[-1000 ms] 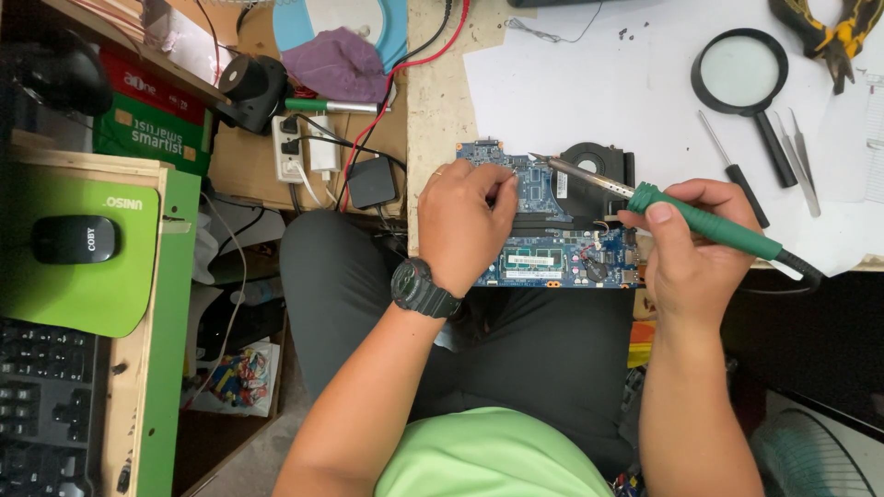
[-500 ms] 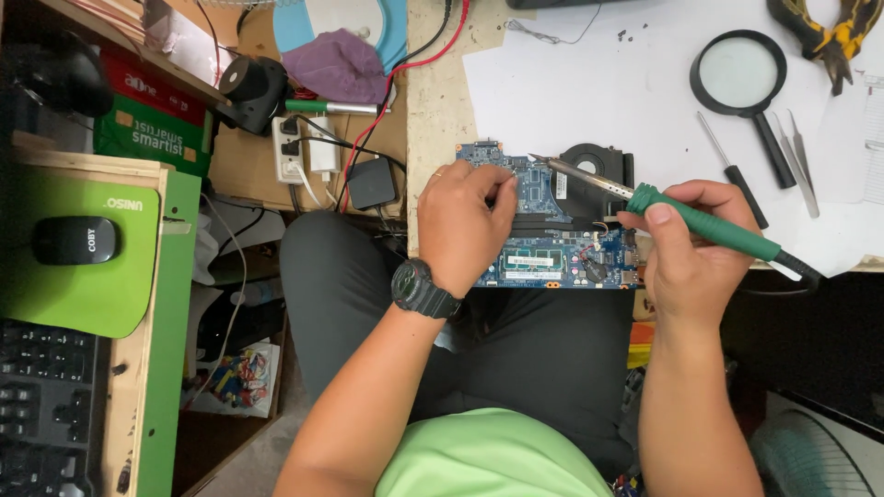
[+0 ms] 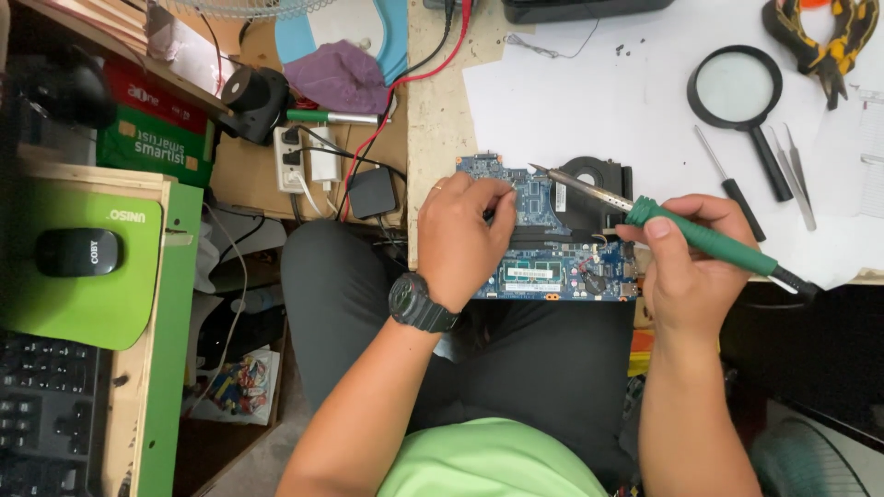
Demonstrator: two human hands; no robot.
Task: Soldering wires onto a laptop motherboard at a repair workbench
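While left hand [image 3: 465, 235] rests on circuit board [image 3: 552, 267], right hand [image 3: 691, 267] grips soldering iron [image 3: 681, 230]

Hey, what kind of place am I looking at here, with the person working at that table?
Most likely an electronics repair bench. The right hand holds a green-handled soldering iron over a blue circuit board that the left hand steadies, and a magnifying glass and tweezers lie on the white paper nearby.

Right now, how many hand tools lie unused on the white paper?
4: a magnifying glass at the top, a small screwdriver below it, tweezers beside that, and yellow-handled pliers in the corner. Others may lie outside the view.
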